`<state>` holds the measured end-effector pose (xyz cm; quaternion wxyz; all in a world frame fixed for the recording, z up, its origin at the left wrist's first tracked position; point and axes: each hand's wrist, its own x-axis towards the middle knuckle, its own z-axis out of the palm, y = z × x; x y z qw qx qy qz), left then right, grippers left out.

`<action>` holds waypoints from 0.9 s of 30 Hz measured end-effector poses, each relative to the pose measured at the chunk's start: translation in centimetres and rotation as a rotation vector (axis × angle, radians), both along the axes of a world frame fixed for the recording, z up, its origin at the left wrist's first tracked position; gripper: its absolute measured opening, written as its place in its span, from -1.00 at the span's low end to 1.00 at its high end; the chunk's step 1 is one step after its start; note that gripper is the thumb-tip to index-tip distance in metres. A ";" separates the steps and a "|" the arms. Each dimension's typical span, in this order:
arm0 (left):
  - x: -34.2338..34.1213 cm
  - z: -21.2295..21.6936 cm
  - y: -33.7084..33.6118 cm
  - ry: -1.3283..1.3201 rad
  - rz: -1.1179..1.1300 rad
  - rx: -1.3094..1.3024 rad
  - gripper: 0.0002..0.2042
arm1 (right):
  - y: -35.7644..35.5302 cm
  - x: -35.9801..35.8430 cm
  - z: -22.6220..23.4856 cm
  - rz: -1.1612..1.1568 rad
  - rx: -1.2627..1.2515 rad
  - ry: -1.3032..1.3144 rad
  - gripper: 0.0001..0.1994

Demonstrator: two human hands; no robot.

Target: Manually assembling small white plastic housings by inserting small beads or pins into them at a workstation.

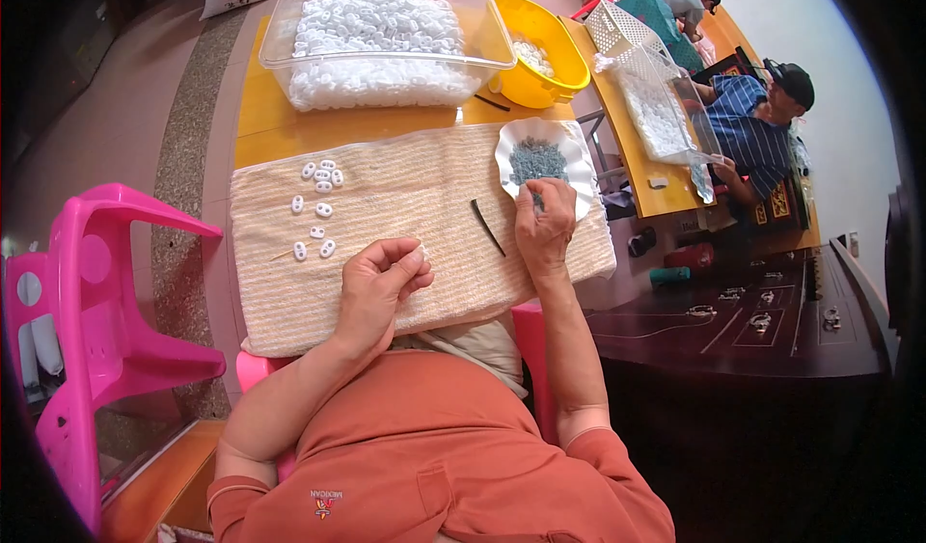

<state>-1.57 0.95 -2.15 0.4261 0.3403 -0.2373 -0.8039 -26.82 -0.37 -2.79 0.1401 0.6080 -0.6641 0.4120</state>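
Observation:
My left hand (383, 281) is closed in a pinch above the beige towel (405, 181). A whitish bit shows at its thumb tip, too small to name. My right hand (546, 220) reaches over the near side of a white wavy-rimmed dish (585, 178), fingertips bunched together among small grey-blue pieces (537, 159). Whatever those fingertips pinch is hidden. Between the hands lies a thin black strip (488, 229). Several small white oval plastic parts with two holes (324, 209) are spread on the towel's left side, some clustered at the far end.
Beyond the towel stand a clear bin (386, 59) of white parts and a yellow basin (569, 75) with more inside. A pink plastic chair (125, 331) is at left. Two people sit by another table (632, 123) at the far right. A dark cabinet (743, 321) fills the right.

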 end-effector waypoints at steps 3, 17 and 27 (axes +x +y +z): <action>0.0 0.1 0.0 0.004 -0.010 0.002 -0.87 | 0.0 -0.2 -0.2 0.007 0.005 0.010 -0.94; -0.1 0.2 0.1 0.018 -0.016 0.003 -0.87 | 0.1 -0.6 0.0 0.038 0.043 0.030 -0.92; -0.1 0.0 0.1 0.004 -0.024 0.009 -0.86 | -0.7 1.2 0.9 0.060 0.089 0.160 -0.86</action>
